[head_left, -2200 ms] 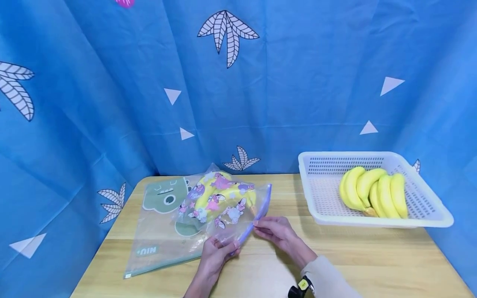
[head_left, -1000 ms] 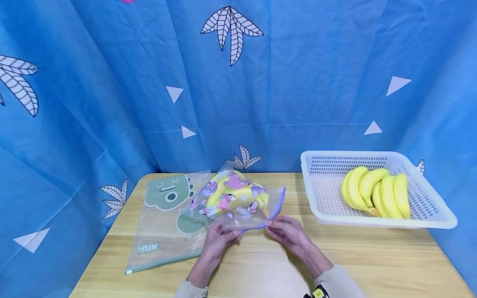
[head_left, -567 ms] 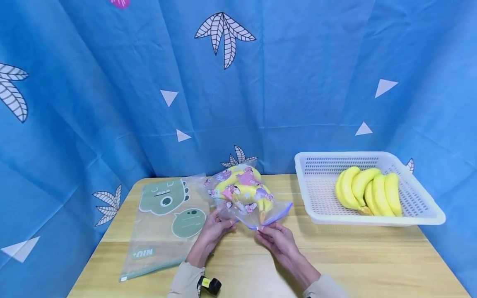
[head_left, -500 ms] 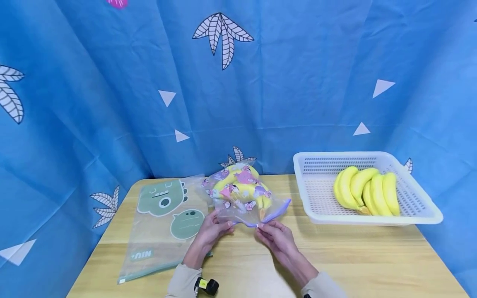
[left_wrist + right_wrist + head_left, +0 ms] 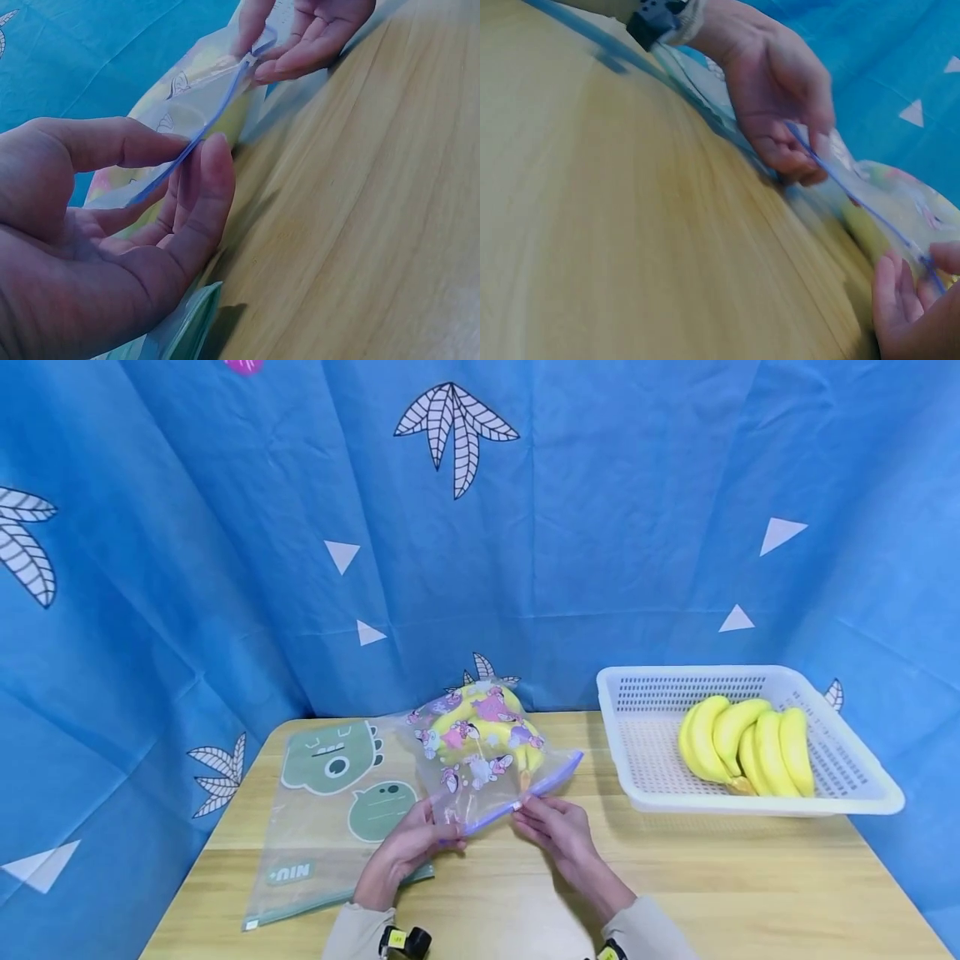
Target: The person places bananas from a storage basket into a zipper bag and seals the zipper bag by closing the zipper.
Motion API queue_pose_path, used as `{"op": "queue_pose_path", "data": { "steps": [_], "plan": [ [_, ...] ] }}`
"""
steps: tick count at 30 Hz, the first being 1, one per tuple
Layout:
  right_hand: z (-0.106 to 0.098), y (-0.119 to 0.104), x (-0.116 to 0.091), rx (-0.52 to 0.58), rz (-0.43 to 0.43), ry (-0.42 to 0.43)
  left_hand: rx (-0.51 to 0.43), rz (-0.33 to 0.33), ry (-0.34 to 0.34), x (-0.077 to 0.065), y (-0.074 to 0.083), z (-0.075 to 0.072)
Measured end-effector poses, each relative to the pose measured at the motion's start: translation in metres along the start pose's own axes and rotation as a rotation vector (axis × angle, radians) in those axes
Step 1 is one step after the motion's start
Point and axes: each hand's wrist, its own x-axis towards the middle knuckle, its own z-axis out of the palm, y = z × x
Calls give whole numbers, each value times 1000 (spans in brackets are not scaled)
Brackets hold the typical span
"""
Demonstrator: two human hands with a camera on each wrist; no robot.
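A clear zip bag with pink and purple cartoon prints lies at the back middle of the table, a bunch of bananas inside it. My left hand pinches the left end of its purple zip edge between thumb and fingers; the left wrist view shows that pinch close up. Further right along the same edge, my right hand pinches the strip at a small white slider. Between the two hands the strip runs nearly straight. In the right wrist view both hands hold this purple strip.
A larger clear bag with a green dinosaur print lies flat on the left, partly under the banana bag and left hand. At right stands a white perforated basket holding more bananas. A blue curtain hangs behind the wooden table.
The banana bag has turned so its zip edge faces nearer the person. Over the last half second the left hand has moved left and nearer, and the zip strip is straighter. Both hands keep their pinch.
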Motion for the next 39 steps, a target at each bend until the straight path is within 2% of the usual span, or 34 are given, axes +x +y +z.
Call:
{"op": "queue_pose_path", "data": {
  "steps": [7,14,23,26,33,39],
  "plan": [
    [-7,-7,8,-4,26,47,-2,-13,5,-2,-1,-1],
    [-3,-5,8,-15,9,84,-5,-5,-10,-2,2,-2],
    [6,4,12,-42,-13,84,-29,8,-15,-2,1,-5],
    [6,4,12,-28,5,66,-32,6,-10,-2,0,-7],
    [1,-5,13,-23,108,-39,-30,-12,-6,-2,-2,-7],
    [3,-7,17,-37,99,-10,-27,-11,-7,-3,-2,-8]
  ]
}}
